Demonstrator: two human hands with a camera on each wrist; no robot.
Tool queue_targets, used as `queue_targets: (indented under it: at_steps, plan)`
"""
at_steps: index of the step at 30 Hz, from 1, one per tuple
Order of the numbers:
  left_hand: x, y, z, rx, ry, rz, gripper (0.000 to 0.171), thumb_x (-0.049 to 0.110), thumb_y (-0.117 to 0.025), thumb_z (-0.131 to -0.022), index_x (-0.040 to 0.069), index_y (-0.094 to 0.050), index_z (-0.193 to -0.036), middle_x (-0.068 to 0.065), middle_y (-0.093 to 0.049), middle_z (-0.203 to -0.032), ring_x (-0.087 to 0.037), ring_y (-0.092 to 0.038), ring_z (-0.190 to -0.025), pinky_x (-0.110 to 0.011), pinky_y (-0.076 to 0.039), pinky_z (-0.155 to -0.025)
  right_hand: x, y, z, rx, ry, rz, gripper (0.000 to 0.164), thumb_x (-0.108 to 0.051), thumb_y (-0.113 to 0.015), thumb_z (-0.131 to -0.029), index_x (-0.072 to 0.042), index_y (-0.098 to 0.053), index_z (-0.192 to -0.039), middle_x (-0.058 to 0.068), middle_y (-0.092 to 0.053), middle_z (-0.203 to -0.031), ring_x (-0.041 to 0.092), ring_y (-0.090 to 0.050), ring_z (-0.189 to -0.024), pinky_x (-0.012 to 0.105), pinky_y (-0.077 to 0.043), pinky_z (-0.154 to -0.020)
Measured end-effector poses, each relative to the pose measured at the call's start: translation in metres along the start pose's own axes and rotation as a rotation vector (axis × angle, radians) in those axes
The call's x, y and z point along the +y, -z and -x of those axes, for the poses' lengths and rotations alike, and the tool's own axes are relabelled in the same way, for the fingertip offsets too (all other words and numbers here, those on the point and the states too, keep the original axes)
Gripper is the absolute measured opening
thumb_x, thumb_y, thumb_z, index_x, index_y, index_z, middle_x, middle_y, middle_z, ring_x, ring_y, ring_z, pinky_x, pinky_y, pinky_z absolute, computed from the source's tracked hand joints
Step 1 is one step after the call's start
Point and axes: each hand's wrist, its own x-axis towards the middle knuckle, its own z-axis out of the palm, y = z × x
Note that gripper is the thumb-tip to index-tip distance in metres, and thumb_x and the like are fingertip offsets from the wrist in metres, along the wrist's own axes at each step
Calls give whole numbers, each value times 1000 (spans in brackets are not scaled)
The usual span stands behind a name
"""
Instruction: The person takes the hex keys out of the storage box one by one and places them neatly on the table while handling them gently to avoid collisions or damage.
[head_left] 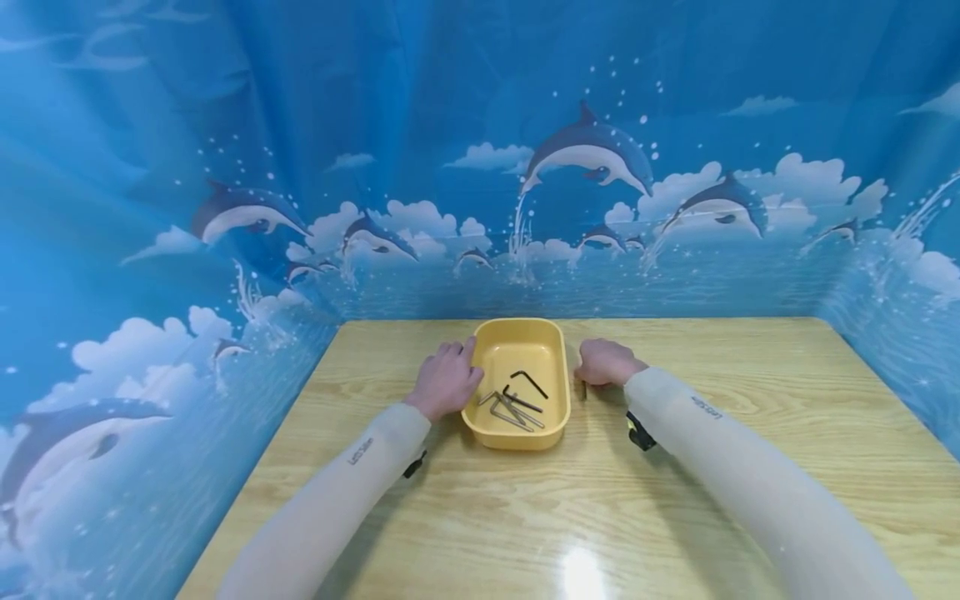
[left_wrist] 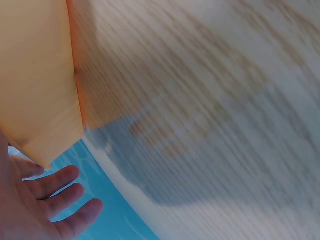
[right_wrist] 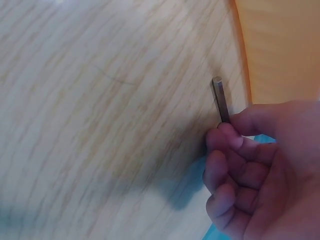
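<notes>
A yellow plastic tray [head_left: 519, 440] stands near the back of the table, with several hex keys [head_left: 531, 384] in it, some black and some silver. My left hand [head_left: 444, 379] holds the tray's left rim, thumb over the edge; in the left wrist view its other fingers [left_wrist: 82, 212] spread outside the wall. To the right of the tray, my right hand [head_left: 606, 362] pinches a metal hex key [right_wrist: 220, 100] between thumb and fingertips, just above or against the tabletop. One straight end of that key sticks out; the rest is hidden in the hand.
The wood-grain table [head_left: 517, 517] extends in front and to both sides. A blue curtain [head_left: 420, 275] printed with dolphins closes off the back and sides. Dark wrist devices [head_left: 640, 432] sit under the sleeves.
</notes>
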Motion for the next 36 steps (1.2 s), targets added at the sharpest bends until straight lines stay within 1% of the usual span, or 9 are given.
queue_targets:
  at_steps: [5,10,13,17,20,24,29,32,36]
  plan:
    - [3,2,-7,16,-8,-3,60,33,-41,-103,8,-32,-158,-18,-55,-143,-35,-49,-133,-54,-47,-104,3,8,2,4,-1,14,27,-20,-53,-98,-10,-63,-75,3,-57,-60,16,-51,-49,32,-45,-53]
    - [7,4,-13,24,-14,-6,61,34,-42,-104,8,-32,-158,-18,-54,-144,-35,-49,-134,-54,-47,-104,5,13,6,32,14,41,24,-19,-52,-99,-10,-63,-79,7,-62,-70,17,-56,-55,31,-46,-56]
    - [7,1,-8,8,-14,0,61,35,-41,-104,8,-32,-158,-18,-53,-145,-35,-47,-136,-55,-46,-105,5,5,8,45,17,42,22,-18,-52,-99,-9,-63,-81,8,-61,-73,18,-57,-58,32,-46,-57]
    - [3,-6,3,-21,4,22,62,35,-42,-104,9,-31,-158,-19,-52,-146,-36,-46,-137,-56,-44,-107,3,-10,8,42,20,28,22,-17,-53,-99,-10,-62,-80,8,-60,-72,19,-56,-59,31,-45,-55]
    - [0,-8,8,-6,17,29,61,34,-44,-103,8,-33,-158,-19,-53,-145,-36,-47,-136,-56,-44,-107,-1,-14,8,51,30,24,22,-16,-54,-99,-9,-62,-80,8,-61,-72,19,-57,-59,31,-45,-55]
    - [-2,-7,5,33,-6,27,61,34,-43,-103,7,-34,-157,-19,-55,-143,-36,-49,-134,-55,-46,-105,-3,-10,9,78,14,41,21,-16,-55,-98,-9,-62,-80,8,-62,-74,20,-59,-63,32,-46,-57]
    - [-3,-12,7,20,-8,31,62,34,-43,-103,6,-34,-157,-20,-55,-143,-37,-50,-133,-56,-47,-104,-2,-13,9,54,18,38,22,-16,-54,-98,-10,-62,-79,7,-60,-73,19,-57,-61,31,-45,-55]
    - [-4,-10,5,29,13,11,61,33,-44,-103,7,-35,-157,-19,-56,-142,-36,-51,-132,-56,-48,-103,-2,-11,7,52,36,21,24,-16,-53,-98,-10,-62,-76,6,-58,-68,17,-53,-56,30,-43,-52]
    - [-1,-5,2,28,7,33,61,33,-44,-103,7,-33,-157,-20,-55,-143,-37,-50,-132,-56,-46,-104,1,-7,4,49,9,10,26,-16,-53,-97,-11,-61,-74,5,-57,-65,17,-51,-53,30,-42,-50]
